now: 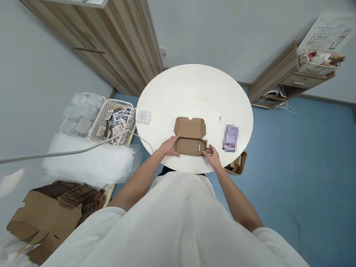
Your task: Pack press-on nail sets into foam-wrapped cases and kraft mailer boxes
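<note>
A brown cardboard box (190, 146) lies on the round white table (194, 89) in front of me, its lid raised and folded back away from me. Its tray part looks shallow, with a small white slot or mark near the right end. My left hand (168, 146) holds the box's left end, thumb and fingers at its near and far corners. At the near right corner, my right hand (213, 157) has its fingers closed on the side flap. A clear plastic package (144, 117) lies at the table's left. A blurred purple item (231, 138) lies to the right.
Left of the table stand a basket of printed cards (116, 122), clear plastic boxes (82, 113), white sheets (89, 159) and stacked flat cardboard (47, 213). A grey cable (83, 150) crosses the left side. An open carton (239, 165) sits below the table's right edge.
</note>
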`<state>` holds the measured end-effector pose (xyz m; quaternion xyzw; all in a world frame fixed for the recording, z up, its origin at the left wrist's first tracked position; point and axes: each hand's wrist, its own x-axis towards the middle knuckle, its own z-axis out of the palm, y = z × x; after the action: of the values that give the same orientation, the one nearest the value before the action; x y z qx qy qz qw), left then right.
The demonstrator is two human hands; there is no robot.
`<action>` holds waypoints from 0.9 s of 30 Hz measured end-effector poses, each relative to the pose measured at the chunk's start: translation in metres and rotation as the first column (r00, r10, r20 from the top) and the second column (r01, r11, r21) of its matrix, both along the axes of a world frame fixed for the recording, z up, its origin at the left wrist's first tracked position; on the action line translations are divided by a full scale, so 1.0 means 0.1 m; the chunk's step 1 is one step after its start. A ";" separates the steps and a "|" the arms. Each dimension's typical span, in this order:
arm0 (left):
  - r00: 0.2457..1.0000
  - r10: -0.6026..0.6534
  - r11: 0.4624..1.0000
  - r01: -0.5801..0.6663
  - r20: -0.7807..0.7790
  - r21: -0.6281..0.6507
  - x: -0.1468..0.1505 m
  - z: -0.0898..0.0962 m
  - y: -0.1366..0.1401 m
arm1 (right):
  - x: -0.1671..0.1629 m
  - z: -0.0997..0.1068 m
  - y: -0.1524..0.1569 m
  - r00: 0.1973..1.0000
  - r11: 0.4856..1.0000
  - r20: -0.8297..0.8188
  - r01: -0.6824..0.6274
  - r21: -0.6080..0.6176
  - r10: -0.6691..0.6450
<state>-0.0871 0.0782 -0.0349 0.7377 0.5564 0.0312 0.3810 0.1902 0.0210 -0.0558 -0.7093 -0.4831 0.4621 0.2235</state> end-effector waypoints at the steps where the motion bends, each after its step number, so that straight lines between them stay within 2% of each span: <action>1: 1.000 0.010 1.000 -0.010 -0.010 -0.006 0.01 0.00 -0.01 | 0.00 0.00 0.02 1.000 1.000 -0.009 -0.006 0.007 0.006; 8: 0.999 0.041 0.999 -0.042 0.014 0.016 0.11 -0.02 -0.09 | -0.07 0.07 0.15 0.997 0.997 -0.044 -0.069 0.032 0.070; 11: 0.998 0.052 0.998 -0.053 0.040 0.018 0.14 -0.03 -0.11 | -0.11 0.07 0.19 0.996 0.994 -0.009 -0.094 0.053 0.094; 17: 0.995 0.070 0.998 -0.069 0.073 -0.010 0.13 -0.06 -0.12 | -0.11 0.03 0.29 0.986 0.991 0.102 -0.132 -0.031 0.134; 27: 0.984 0.059 0.998 -0.056 0.170 -0.022 0.10 -0.13 -0.12 | -0.18 0.04 0.37 0.921 0.961 0.293 -0.214 -0.175 0.259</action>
<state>-0.0768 0.0660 -0.0478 0.7128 0.5430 0.1005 0.4323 0.1725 0.0583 -0.0513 -0.7237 -0.5612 0.4001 0.0365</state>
